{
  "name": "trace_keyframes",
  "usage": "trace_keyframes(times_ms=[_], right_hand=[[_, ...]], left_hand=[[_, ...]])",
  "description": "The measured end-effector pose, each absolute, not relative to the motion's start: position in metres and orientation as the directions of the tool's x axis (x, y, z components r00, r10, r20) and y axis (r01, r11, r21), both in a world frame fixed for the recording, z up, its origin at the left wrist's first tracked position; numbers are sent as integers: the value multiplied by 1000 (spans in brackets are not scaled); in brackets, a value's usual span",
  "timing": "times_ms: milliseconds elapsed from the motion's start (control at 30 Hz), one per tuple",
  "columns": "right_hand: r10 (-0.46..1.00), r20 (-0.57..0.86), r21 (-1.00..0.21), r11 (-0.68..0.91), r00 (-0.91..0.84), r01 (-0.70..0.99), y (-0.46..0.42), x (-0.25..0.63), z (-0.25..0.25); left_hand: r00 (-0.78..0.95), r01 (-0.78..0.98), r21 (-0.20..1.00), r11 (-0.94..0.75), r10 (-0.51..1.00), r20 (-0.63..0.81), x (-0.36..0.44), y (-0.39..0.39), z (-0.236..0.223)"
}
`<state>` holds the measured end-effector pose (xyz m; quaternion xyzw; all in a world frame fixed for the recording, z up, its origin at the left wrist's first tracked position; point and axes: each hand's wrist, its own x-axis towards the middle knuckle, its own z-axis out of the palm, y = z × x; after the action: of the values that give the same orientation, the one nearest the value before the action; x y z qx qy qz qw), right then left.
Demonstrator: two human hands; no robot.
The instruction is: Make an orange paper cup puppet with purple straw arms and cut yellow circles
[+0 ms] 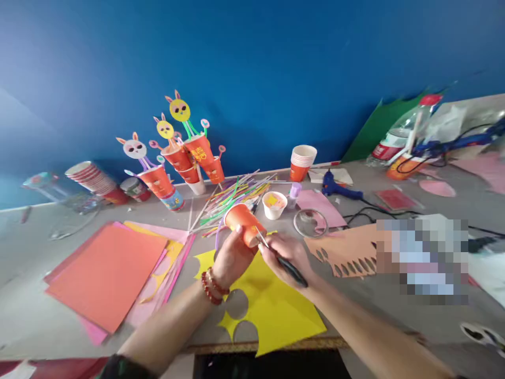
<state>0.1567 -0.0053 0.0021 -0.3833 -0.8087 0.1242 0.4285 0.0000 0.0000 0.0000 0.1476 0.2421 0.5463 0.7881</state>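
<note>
My left hand (232, 258), with red bead bracelets at the wrist, is wrapped around an orange paper cup (241, 218). The cup is tilted on its side, its base end pointing right toward my other hand. In my right hand (290, 252) is a black-handled pointed tool (291, 270); its thin metal tip meets the cup near the base. Whether the tip has gone through the cup, I cannot tell. Below both hands lies a yellow sheet (280, 305) with round cutouts. Behind the cup is a pile of coloured pipe cleaners (229, 197).
Orange cups with rabbit faces (160, 181) stand at the back left. A white paper bowl (274, 205), a glue stick (294, 193), a roll of clear tape (311, 223) and a blue glue gun (340, 188) with its cable are beyond my hands. Orange sheets (110, 273) lie left.
</note>
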Motion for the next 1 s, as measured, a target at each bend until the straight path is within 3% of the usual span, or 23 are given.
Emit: trace_keyframes(times_ms=[167,367,567,667,767,867,1000], right_hand=[[740,590,-562,664,-324,493,-6,159,3],[839,498,-792,544,-221,277,-14,155,8],[936,316,-944,327,-156,49,-19,147,6],[909,360,-911,391,-211,131,-17,149,3],[841,475,-773,540,-260,333,-12,152,3],[795,523,-678,606,-307,415,-9,155,5],[822,498,-732,570,-277,374,-11,153,7]], left_hand=[[303,-791,506,344,939,-164,2,-5,4],[362,-770,548,327,931,-48,4,-7,9],[386,-778,522,349,922,-40,1,-8,3],[431,-761,520,387,901,-39,-1,-7,4],[396,-763,542,353,918,-40,-2,-6,6],[328,-772,544,330,939,-105,-3,-4,5],[331,-777,527,343,936,-122,-2,-3,4]])
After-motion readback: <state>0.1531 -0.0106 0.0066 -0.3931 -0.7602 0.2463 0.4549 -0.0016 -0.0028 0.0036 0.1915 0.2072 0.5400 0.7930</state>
